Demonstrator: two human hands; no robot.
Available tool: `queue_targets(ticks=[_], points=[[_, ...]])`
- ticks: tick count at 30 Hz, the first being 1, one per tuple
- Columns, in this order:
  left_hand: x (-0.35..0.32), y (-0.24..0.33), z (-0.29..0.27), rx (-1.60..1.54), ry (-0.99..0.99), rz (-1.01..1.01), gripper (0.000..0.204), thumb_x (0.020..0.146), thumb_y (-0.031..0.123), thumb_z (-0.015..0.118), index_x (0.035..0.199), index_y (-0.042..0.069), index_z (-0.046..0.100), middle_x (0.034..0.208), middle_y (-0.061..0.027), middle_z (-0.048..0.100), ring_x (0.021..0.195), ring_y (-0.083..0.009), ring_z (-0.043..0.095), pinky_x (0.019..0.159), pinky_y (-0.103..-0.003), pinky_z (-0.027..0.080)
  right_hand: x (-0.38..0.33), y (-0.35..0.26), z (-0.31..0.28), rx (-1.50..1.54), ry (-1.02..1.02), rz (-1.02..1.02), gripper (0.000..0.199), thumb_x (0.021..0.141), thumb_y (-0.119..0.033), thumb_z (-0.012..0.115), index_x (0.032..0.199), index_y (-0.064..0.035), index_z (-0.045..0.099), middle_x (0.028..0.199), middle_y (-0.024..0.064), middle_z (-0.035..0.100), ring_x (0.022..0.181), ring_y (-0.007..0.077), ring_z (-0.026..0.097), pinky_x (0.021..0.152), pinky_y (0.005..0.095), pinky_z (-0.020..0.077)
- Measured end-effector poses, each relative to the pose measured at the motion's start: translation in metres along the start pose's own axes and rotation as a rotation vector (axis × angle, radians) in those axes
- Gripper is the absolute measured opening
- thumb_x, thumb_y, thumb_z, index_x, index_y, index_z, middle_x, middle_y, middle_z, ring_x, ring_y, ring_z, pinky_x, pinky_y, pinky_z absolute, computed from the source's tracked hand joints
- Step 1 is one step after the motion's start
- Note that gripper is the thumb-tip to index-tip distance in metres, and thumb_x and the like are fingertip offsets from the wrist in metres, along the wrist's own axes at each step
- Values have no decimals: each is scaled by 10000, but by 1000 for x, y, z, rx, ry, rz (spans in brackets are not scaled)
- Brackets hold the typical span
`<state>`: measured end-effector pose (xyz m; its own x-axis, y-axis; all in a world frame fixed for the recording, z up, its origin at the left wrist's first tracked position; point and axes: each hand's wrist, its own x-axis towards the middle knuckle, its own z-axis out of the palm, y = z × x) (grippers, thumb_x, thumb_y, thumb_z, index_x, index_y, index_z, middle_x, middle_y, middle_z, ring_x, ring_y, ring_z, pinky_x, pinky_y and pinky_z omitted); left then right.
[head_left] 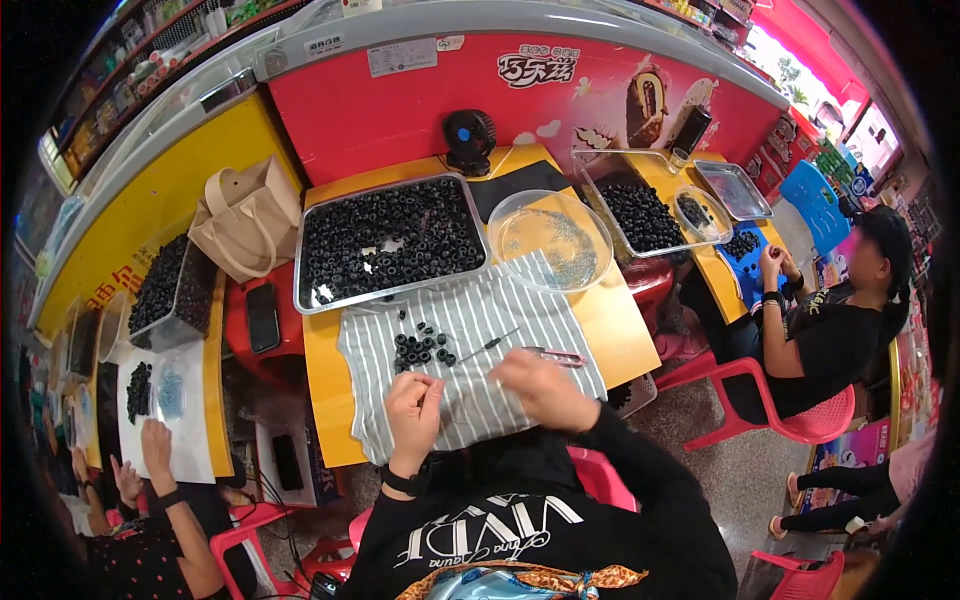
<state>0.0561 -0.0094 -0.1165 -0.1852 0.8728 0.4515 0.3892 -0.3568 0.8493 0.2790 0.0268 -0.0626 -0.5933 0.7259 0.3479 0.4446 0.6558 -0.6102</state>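
My left hand (413,412) is raised over the near edge of a grey-and-white striped cloth (385,335), fingers curled and thumb pressed against them; anything inside is hidden. To its right, my right hand (545,390) hovers above the cloth, its fingers smeared by motion. Just beyond the left hand lies a loose cluster of small black rings (420,348). A thin dark pointed tool (492,343) and a slim pink-handled tool (556,357) rest on the cloth beyond my right hand.
A metal tray (297,270) full of black rings stands behind the cloth, beside a round clear tub (500,205) of small metallic pieces. A black fan (469,138) stands behind. A phone (263,318) and beige bag (240,225) are left. Co-workers (835,320) sit either side.
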Motion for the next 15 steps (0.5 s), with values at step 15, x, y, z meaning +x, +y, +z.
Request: queue_targets(ticks=[15], points=[[2,-5,-1,41,14,-11,100,773,-18,670,864,20,672,705,-87,584,663,-233,546,585,-327,417,14,4,26,222,257,225,112,785,-51,699,751,10,612,662,142,573,574,273,573,539,347,441]])
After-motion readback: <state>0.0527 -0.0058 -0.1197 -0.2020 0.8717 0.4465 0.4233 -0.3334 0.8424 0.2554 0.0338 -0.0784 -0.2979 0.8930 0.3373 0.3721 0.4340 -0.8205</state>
